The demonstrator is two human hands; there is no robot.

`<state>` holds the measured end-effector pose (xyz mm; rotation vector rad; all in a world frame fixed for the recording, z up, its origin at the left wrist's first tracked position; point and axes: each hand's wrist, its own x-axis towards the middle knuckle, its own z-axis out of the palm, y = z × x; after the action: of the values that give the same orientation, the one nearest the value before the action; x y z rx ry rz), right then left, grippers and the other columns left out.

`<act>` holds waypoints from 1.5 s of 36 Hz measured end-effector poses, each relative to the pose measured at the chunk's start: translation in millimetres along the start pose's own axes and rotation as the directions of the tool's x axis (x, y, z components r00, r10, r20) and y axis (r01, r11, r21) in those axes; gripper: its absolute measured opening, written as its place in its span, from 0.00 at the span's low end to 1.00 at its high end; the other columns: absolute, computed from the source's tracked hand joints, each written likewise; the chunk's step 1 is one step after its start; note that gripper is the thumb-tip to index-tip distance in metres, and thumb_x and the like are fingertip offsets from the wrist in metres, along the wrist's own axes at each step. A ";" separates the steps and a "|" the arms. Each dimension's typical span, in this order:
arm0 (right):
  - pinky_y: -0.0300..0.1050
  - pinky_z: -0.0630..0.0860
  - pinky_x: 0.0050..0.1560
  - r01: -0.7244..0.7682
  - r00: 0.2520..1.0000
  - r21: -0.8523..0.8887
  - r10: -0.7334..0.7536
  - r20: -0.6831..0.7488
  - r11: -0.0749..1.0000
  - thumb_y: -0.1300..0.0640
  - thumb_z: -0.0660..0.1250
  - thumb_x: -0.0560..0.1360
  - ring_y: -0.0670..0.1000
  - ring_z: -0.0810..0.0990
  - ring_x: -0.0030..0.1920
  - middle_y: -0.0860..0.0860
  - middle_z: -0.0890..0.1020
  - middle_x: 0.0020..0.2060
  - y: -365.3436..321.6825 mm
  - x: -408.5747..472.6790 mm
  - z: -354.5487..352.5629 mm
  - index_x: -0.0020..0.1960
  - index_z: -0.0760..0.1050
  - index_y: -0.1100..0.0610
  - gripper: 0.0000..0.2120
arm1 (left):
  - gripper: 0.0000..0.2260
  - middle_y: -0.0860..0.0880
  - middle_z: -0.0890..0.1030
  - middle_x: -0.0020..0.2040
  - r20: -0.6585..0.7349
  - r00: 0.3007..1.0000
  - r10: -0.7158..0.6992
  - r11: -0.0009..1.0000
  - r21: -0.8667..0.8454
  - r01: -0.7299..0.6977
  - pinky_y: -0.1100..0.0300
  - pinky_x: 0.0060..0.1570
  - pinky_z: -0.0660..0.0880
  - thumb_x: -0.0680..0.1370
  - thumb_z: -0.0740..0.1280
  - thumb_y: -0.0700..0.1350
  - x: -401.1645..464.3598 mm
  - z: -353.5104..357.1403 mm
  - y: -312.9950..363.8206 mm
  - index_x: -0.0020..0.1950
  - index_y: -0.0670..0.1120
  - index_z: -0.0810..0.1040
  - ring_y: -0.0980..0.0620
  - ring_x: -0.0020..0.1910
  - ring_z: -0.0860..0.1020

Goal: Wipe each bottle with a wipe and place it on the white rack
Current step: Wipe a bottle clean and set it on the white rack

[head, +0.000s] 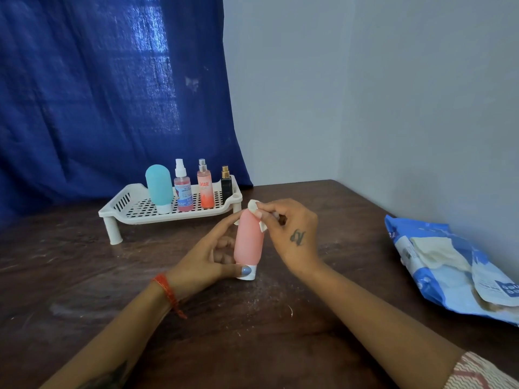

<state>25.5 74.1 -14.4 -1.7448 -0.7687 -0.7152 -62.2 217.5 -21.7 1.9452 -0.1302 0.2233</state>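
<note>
- The white rack (132,204) stands on the dark counter (84,276) and serves here as the landmark; four bottles already stand upright on it in a row.
- From the rack's left end to its right end they are the teal squeeze bottle (159,188), the pink spray bottle (182,189), the orange mist bottle (205,189) and the small dark perfume bottle (226,185). Judging by where they stand, these four are done.
- The pink squeeze bottle (248,242) is the one in hand. It is in front of the rack's right corner, cap down, with the white cap touching or just above the counter; which of the two cannot be told.
- The left hand (207,256) has its grip curled round the bottle's lower half, thumb pressed at the cap.
- The right hand (292,231) pinches the white wipe (257,213) between thumb and fingers and presses it against the bottle's rounded top.
- So the wiping of this fifth bottle looks under way, not finished; setting it on the rack is left. The free space is at the rack's front and left end.
- No other unwiped bottle shows on the counter, so this seems to be the last.
- The blue wipes pack (449,265) lies well to the right of the rack, near the wall.
</note>
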 end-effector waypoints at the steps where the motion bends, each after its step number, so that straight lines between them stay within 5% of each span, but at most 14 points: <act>1: 0.26 0.71 0.39 -0.008 1.000 0.003 0.008 0.003 1.000 0.56 0.72 0.71 0.43 0.78 0.41 0.51 0.84 0.44 0.9 -0.6 -0.6 0.50 0.83 0.56 0.08 | 0.41 0.44 0.78 0.56 -0.002 1.000 -0.007 1.000 0.001 0.007 0.54 0.48 0.80 0.65 0.78 0.41 -0.1 -0.3 -0.4 0.66 0.68 0.60 0.44 0.51 0.81; 8: 0.26 0.72 0.40 0.125 0.984 0.022 -0.126 0.126 0.992 0.60 0.76 0.67 0.42 0.77 0.41 0.50 0.83 0.42 5.5 -7.7 -4.6 0.46 0.84 0.57 0.08 | 0.44 0.43 0.80 0.56 -0.036 0.998 -0.047 0.998 -0.032 0.046 0.50 0.53 0.79 0.63 0.77 0.43 0.0 -1.6 -5.7 0.72 0.62 0.59 0.46 0.53 0.81; 13: 0.28 0.73 0.43 0.284 0.907 0.049 -0.285 0.310 0.958 0.62 0.75 0.66 0.41 0.76 0.41 0.50 0.81 0.41 5.6 -10.6 -6.5 0.44 0.84 0.56 0.07 | 0.43 0.43 0.82 0.56 -0.038 0.998 -0.052 0.992 -0.114 0.048 0.49 0.54 0.78 0.62 0.77 0.40 -0.4 -1.9 -7.3 0.72 0.59 0.61 0.45 0.54 0.81; 22: 0.32 0.73 0.39 0.182 0.816 0.179 -0.250 0.522 0.967 0.65 0.75 0.63 0.44 0.79 0.37 0.51 0.83 0.37 1.8 -2.9 -18.9 0.40 0.84 0.59 0.06 | 0.42 0.41 0.80 0.57 -0.027 0.998 -0.049 0.995 -0.085 0.047 0.46 0.57 0.77 0.68 0.73 0.30 -0.6 -2.6 -6.0 0.72 0.60 0.60 0.42 0.56 0.80; 26: 0.31 0.73 0.35 0.171 0.918 0.136 -0.208 0.336 0.976 0.67 0.73 0.64 0.42 0.78 0.36 0.50 0.83 0.38 12.7 1.1 -19.8 0.40 0.84 0.59 0.07 | 0.43 0.42 0.81 0.56 -0.039 0.996 -0.077 0.992 -0.101 0.072 0.48 0.55 0.78 0.66 0.75 0.36 -0.4 -2.9 -5.8 0.72 0.62 0.59 0.45 0.54 0.81; 30: 0.33 0.78 0.43 0.187 0.978 0.030 -0.189 0.092 0.982 0.66 0.72 0.69 0.45 0.80 0.44 0.51 0.82 0.45 18.4 6.4 -16.0 0.48 0.83 0.57 0.10 | 0.43 0.43 0.80 0.58 -0.022 0.997 -0.080 0.993 -0.095 0.077 0.48 0.57 0.77 0.65 0.75 0.41 -0.7 -1.8 -4.1 0.73 0.63 0.58 0.47 0.55 0.81; 38: 0.39 0.81 0.42 0.107 0.969 0.051 -0.116 0.219 0.993 0.67 0.73 0.67 0.47 0.81 0.44 0.52 0.83 0.46 13.5 -0.9 -13.8 0.46 0.82 0.57 0.10 | 0.41 0.41 0.81 0.56 -0.036 0.992 -0.118 0.972 -0.207 0.108 0.47 0.52 0.79 0.67 0.75 0.36 -1.2 0.3 -1.2 0.70 0.64 0.62 0.45 0.55 0.81; 47: 0.27 0.75 0.43 0.169 0.919 0.066 -0.181 0.350 0.983 0.67 0.74 0.66 0.36 0.77 0.37 0.50 0.84 0.40 6.4 -5.1 -16.8 0.40 0.83 0.58 0.06 | 0.40 0.42 0.82 0.56 -0.105 0.983 -0.148 0.922 -0.376 0.098 0.48 0.49 0.80 0.63 0.71 0.35 -3.5 -0.3 4.8 0.70 0.61 0.63 0.44 0.53 0.82; 54: 0.28 0.75 0.38 0.020 0.881 0.116 -0.072 0.467 0.993 0.70 0.72 0.65 0.41 0.78 0.40 0.38 0.78 0.34 3.2 -5.6 -18.2 0.36 0.83 0.57 0.09 | 0.37 0.42 0.82 0.56 -0.131 0.979 -0.155 0.896 -0.437 0.083 0.52 0.44 0.81 0.72 0.66 0.29 -3.0 -4.1 5.1 0.70 0.62 0.61 0.43 0.52 0.82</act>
<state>22.8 55.0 -15.6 -1.8263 -1.1602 -0.2649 -66.5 219.3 -16.2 1.4811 0.0472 0.2475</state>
